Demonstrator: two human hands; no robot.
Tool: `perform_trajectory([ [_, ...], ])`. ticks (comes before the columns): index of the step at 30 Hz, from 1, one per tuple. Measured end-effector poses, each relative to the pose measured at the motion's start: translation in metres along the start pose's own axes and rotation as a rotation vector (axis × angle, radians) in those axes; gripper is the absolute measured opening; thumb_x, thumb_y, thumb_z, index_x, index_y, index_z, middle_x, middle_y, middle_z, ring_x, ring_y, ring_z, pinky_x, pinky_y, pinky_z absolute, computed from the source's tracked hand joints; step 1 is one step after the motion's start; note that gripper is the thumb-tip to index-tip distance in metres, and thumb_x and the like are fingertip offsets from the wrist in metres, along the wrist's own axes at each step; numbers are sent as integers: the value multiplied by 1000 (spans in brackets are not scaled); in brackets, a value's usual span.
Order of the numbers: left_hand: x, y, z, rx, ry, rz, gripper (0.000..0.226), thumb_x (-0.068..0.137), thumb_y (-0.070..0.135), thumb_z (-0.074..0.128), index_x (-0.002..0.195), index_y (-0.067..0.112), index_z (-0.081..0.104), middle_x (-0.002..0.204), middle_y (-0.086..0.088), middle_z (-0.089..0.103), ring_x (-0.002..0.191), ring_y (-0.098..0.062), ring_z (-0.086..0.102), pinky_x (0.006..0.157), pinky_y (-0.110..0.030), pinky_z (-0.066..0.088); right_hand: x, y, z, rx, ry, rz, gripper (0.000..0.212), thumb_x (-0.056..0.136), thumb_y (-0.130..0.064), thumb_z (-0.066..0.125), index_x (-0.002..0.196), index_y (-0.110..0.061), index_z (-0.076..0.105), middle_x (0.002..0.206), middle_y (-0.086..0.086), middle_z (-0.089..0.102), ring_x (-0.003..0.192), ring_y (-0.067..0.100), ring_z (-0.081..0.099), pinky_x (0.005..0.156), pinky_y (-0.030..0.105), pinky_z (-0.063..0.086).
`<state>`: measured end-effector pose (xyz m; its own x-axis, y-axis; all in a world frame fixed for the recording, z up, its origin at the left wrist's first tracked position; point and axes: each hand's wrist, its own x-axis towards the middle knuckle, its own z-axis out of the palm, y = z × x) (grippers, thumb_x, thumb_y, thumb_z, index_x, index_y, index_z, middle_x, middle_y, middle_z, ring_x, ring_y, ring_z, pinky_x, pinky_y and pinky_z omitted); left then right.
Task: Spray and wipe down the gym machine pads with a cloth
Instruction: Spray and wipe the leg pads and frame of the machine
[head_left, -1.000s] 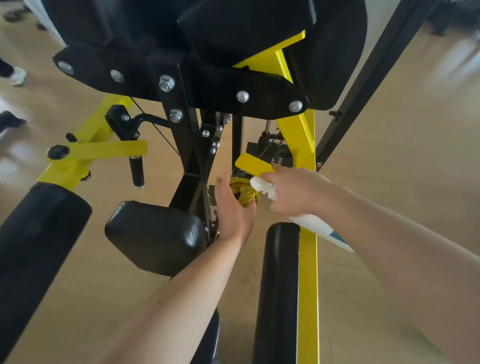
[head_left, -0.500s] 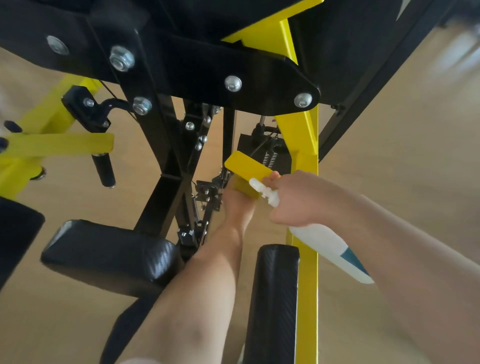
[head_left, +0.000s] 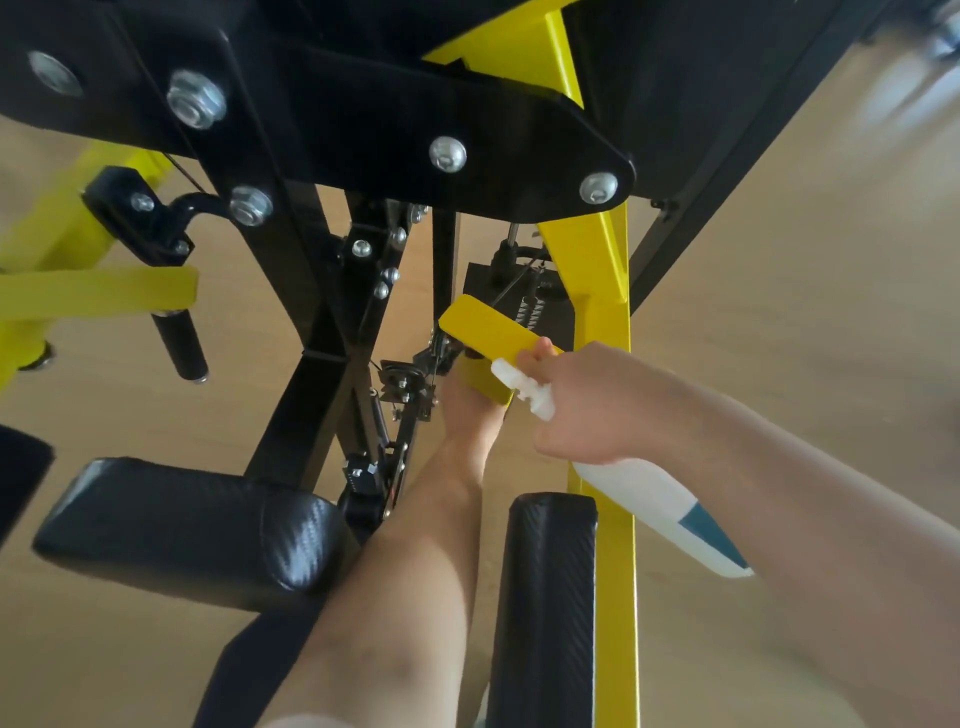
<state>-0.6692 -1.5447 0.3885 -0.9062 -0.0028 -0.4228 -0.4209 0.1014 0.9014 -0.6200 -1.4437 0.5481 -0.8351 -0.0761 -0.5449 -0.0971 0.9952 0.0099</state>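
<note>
Tan wooden floor (head_left: 779, 312) is seen beneath a black-and-yellow gym machine (head_left: 363, 130).
Yellow lever (head_left: 488, 327): taken as landmark.
Spray bottle (head_left: 660, 509): white, teal label, held below-right of the lever. Its neck is gripped by the right hand (head_left: 587, 405).
Left hand (head_left: 467, 410): extended under the lever. Its fingers are hidden, so their state cannot be told.
Yellow cloth (head_left: 485, 384): partly seen under the lever, against the left hand.
Wide black pad (head_left: 192, 530) and narrow black pad (head_left: 545, 597): glossy, weave-textured, placed below the lever.
</note>
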Motion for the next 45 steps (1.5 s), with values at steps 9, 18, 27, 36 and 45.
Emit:
perform_trajectory([
  [9, -12, 28, -15, 51, 89, 147, 13, 65, 34, 54, 70, 24, 50, 69, 2, 59, 71, -18, 57, 70, -34, 50, 11, 0, 10, -53, -8, 6, 96, 70, -42, 47, 162, -29, 25, 137, 10, 62, 69, 15, 51, 77, 35, 57],
  [18, 5, -16, -1, 256, -27, -307, 12, 90, 18, 66, 87, 7, 65, 81, -9, 68, 76, -29, 64, 69, -39, 55, 3, -5, 2, -104, 13, 10, 79, 91, -31, 56, 163, -19, 25, 120, 12, 65, 86, 26, 61, 83, 39, 59],
  [27, -24, -4, -37, -109, 49, -129, 55, 87, -3, 64, 132, 26, 49, 115, 1, 60, 89, -5, 59, 68, -10, 49, -9, -11, -8, -70, 4, 24, 83, 91, -31, 60, 164, -19, 23, 137, 14, 57, 102, 29, 62, 90, 41, 58],
  [36, -39, -12, -44, 16, 169, 230, 95, 80, 17, 81, 158, 33, 30, 156, 6, 43, 141, -12, 44, 116, -41, 42, -4, -5, -4, -25, 22, 3, 76, 90, -32, 62, 158, -22, 30, 147, 11, 52, 97, 27, 60, 84, 38, 57],
  [45, -9, 1, -23, -124, 2, 68, 87, 59, 50, 79, 139, 32, 50, 121, 4, 69, 114, -15, 66, 99, -40, 54, -4, -6, 0, -29, 45, -12, 81, 91, -36, 61, 161, -22, 24, 171, 6, 24, 86, 23, 55, 72, 32, 52],
])
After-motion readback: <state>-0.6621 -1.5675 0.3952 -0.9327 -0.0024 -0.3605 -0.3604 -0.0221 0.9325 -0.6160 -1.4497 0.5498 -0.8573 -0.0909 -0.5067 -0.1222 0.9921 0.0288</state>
